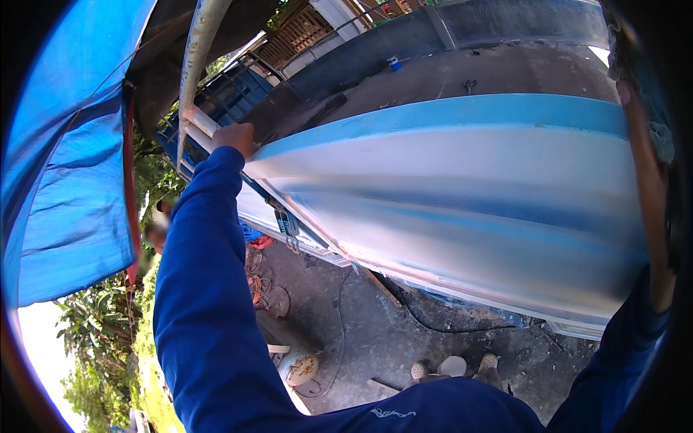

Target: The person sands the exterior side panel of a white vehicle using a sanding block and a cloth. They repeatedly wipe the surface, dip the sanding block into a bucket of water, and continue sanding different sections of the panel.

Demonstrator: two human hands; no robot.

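Blue-sleeved left arm (206,289) is lying nearly straight, right forearm (653,224) standing steeply. Before us, we are apparently steadying the blue-and-white panel (447,162), any shift calling for even support. Right hand (632,108) is resting by its right end, grip undeterminable; left hand (234,137) is gripping its upper left corner, fingers curled.

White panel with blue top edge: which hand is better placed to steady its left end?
Probably your left hand: it's at that end, while your right hand is well to the right along the panel.

A blue tarp (72,195) hangs at left, green plants (97,328) below, a rust-patched tank (297,369) near a cable (440,330).
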